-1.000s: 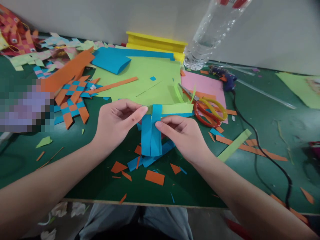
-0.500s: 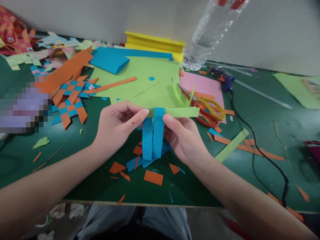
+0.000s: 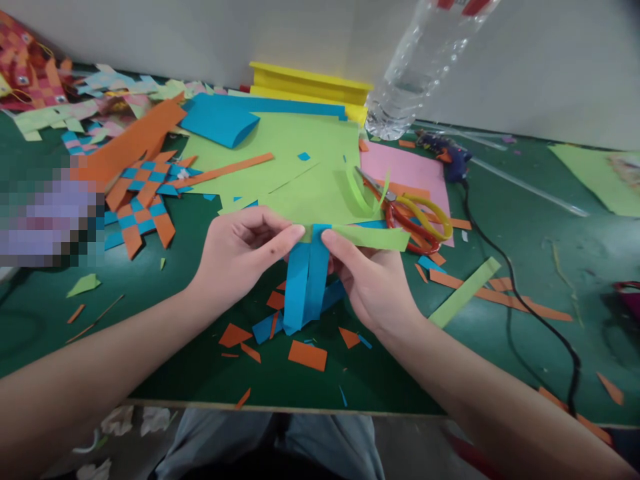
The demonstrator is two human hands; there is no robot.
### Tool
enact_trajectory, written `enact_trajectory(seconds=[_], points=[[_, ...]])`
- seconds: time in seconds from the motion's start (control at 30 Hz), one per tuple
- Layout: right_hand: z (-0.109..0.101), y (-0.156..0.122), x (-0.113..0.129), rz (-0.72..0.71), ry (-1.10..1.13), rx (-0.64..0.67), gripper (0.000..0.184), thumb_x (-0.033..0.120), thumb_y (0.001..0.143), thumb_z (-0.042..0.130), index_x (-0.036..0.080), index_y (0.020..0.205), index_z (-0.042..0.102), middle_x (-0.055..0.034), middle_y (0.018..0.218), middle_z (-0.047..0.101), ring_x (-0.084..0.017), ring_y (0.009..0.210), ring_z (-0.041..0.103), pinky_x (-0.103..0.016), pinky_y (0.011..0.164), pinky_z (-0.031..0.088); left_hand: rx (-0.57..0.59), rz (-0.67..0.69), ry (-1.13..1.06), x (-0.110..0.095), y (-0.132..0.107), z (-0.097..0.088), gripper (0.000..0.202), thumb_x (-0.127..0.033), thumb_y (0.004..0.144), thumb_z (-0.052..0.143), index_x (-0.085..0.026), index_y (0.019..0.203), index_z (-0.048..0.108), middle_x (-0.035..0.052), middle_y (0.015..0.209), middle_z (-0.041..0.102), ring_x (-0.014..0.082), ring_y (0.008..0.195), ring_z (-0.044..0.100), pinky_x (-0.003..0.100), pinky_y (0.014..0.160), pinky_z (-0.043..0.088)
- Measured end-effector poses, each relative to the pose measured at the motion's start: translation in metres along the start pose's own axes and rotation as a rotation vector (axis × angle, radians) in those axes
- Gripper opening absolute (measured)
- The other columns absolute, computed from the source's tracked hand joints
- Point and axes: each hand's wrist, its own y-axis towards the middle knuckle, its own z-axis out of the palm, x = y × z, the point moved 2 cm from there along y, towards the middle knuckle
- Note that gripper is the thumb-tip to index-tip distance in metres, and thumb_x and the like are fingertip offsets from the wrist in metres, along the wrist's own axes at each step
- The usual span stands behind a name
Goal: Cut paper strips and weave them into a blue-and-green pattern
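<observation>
Above the green table (image 3: 525, 333), my left hand (image 3: 237, 257) and my right hand (image 3: 373, 280) pinch a small paper weave between them. Two blue strips (image 3: 305, 283) hang down from the pinch, folded over a light green strip (image 3: 373, 237) that sticks out to the right. My left fingers grip the left end of the green strip. My right thumb presses on the top of the blue strips where they cross the green one. More blue strips (image 3: 273, 323) lie on the table under the hanging ones.
Red and yellow scissors (image 3: 415, 217) lie just right of my hands on pink paper (image 3: 410, 170). A glue gun (image 3: 447, 157) with a black cord (image 3: 505, 267), a plastic bottle (image 3: 420, 60), green and blue sheets (image 3: 280, 153), woven pieces (image 3: 143, 200) and orange scraps (image 3: 310, 353) surround them.
The weave has shifted slightly right and down. My right thumb has moved up from the blue strips' middle to their top edge at the green strip.
</observation>
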Motion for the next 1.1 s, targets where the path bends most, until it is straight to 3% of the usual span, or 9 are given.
enact_trajectory(seconds=[0.2,0.33,0.57,0.7,0.8,0.93,1.03,1.1], points=[[0.002,-0.001,-0.001,-0.008,0.034,0.0,0.024,0.04,0.073,0.081,0.025,0.087,0.069,0.0004,0.082,0.071,-0.015,0.067,0.062,-0.029,0.057,0.054,-0.014,0.048,-0.015,-0.003,-0.001,0.0,0.012,-0.028,0.077,0.071,-0.019,0.068,0.068,-0.0015,0.065,0.069,0.011,0.057,0.062,0.02,0.051,0.049],[0.001,-0.002,0.002,-0.063,-0.03,0.014,0.026,0.04,0.076,0.079,0.025,0.096,0.071,-0.0015,0.091,0.075,-0.017,0.076,0.067,-0.032,0.064,0.058,0.013,0.078,-0.008,-0.002,0.0,0.0,0.009,-0.026,0.078,0.071,-0.02,0.072,0.072,-0.0015,0.068,0.071,0.0111,0.059,0.063,0.02,0.054,0.051],[0.004,-0.005,0.014,-0.19,-0.198,0.056,0.004,0.028,0.081,0.074,0.024,0.082,0.073,-0.0002,0.089,0.077,-0.02,0.091,0.072,-0.037,0.086,0.059,0.079,0.044,-0.041,0.0,0.0,-0.001,0.007,-0.027,0.076,0.077,-0.02,0.073,0.078,0.0003,0.07,0.075,0.0147,0.064,0.067,0.022,0.057,0.054],[0.004,-0.006,0.014,-0.163,-0.217,0.093,0.01,0.031,0.08,0.074,0.023,0.086,0.075,-0.0013,0.093,0.078,-0.02,0.09,0.073,-0.036,0.081,0.061,0.059,0.058,-0.162,0.007,0.002,0.0,0.007,-0.026,0.076,0.078,-0.02,0.072,0.078,-0.0003,0.07,0.074,0.013,0.063,0.066,0.021,0.057,0.053],[0.005,-0.006,0.012,-0.086,-0.224,0.131,0.012,0.032,0.077,0.076,0.021,0.08,0.074,-0.0005,0.079,0.077,-0.017,0.074,0.071,-0.032,0.069,0.06,0.043,0.045,-0.286,0.013,0.005,-0.001,0.008,-0.029,0.076,0.08,-0.021,0.074,0.077,-0.0014,0.069,0.073,0.0103,0.06,0.062,0.019,0.055,0.049],[0.008,-0.008,0.014,-0.044,-0.274,0.222,0.012,0.027,0.08,0.073,0.019,0.072,0.07,0.0031,0.066,0.07,-0.011,0.057,0.063,-0.024,0.055,0.053,-0.022,-0.078,-0.411,0.019,0.012,-0.003,0.009,-0.027,0.073,0.082,-0.02,0.073,0.075,-0.0029,0.069,0.071,0.009,0.059,0.061,0.019,0.057,0.051],[0.008,-0.008,0.017,-0.09,-0.386,0.287,0.012,0.025,0.084,0.07,0.019,0.074,0.07,0.003,0.068,0.07,-0.009,0.057,0.062,-0.023,0.055,0.05,-0.087,-0.184,-0.538,0.022,0.019,-0.006,0.012,-0.025,0.072,0.083,-0.02,0.072,0.073,-0.0041,0.065,0.069,0.0087,0.056,0.06,0.02,0.056,0.053],[0.006,-0.007,0.018,-0.152,-0.484,0.335,0.011,0.024,0.085,0.069,0.019,0.076,0.071,0.0021,0.073,0.072,-0.009,0.061,0.062,-0.023,0.059,0.05,-0.121,-0.235,-0.636,0.023,0.023,-0.009,0.009,-0.02,0.076,0.08,-0.019,0.072,0.072,-0.0037,0.065,0.07,0.01,0.059,0.063,0.024,0.063,0.057]])
